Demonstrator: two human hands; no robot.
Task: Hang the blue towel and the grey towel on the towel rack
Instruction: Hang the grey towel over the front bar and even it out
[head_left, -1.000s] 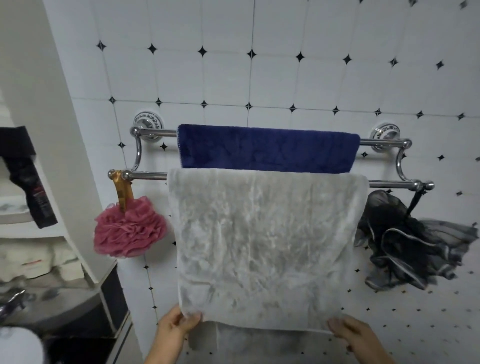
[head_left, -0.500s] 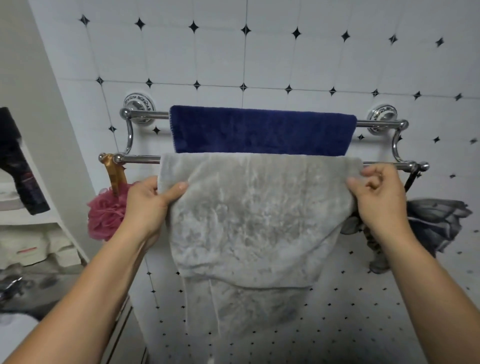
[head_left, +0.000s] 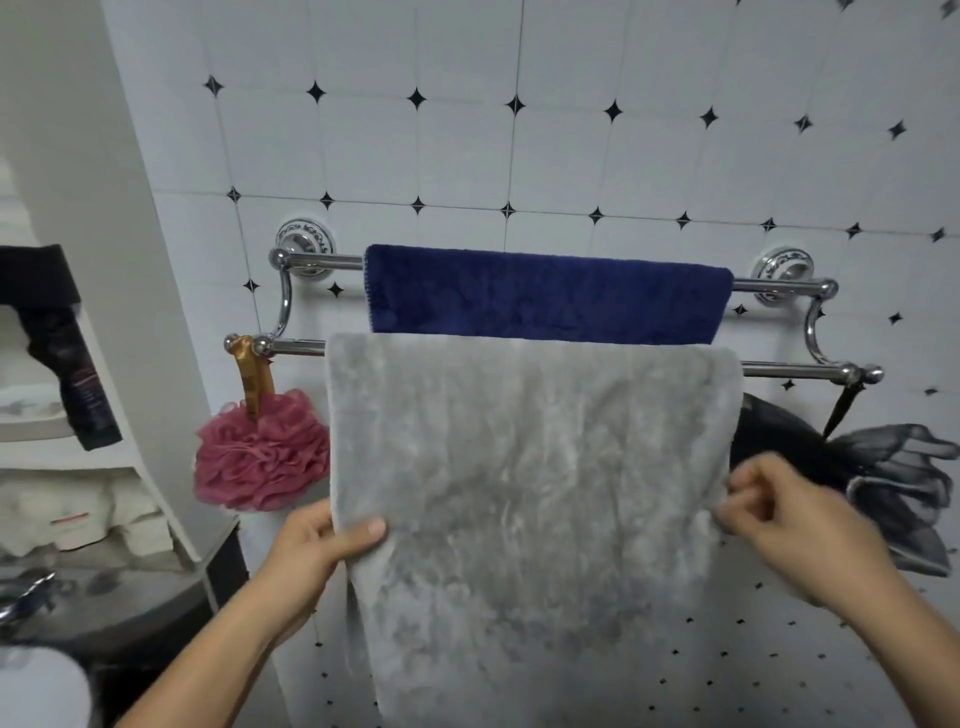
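A chrome double-bar towel rack (head_left: 789, 370) is fixed to the tiled wall. The blue towel (head_left: 545, 296) hangs folded over its upper, rear bar. The grey towel (head_left: 530, 467) drapes over the lower, front bar and hides most of it. My left hand (head_left: 322, 540) pinches the grey towel's left edge, thumb on the front. My right hand (head_left: 779, 514) grips the towel's right edge at about the same height. The towel's bottom runs out of view.
A pink bath pouf (head_left: 262, 452) hangs by a gold ribbon from the rack's left end. A black pouf (head_left: 893, 483) hangs from the right end behind my right hand. White shelves (head_left: 78, 457) with a dark tube and packets stand at the left, above a dark counter.
Both hands have slid down the grey towel's side edges from near the bar to mid-height. The towel now hangs flatter and wider. The camera view has tilted slightly.
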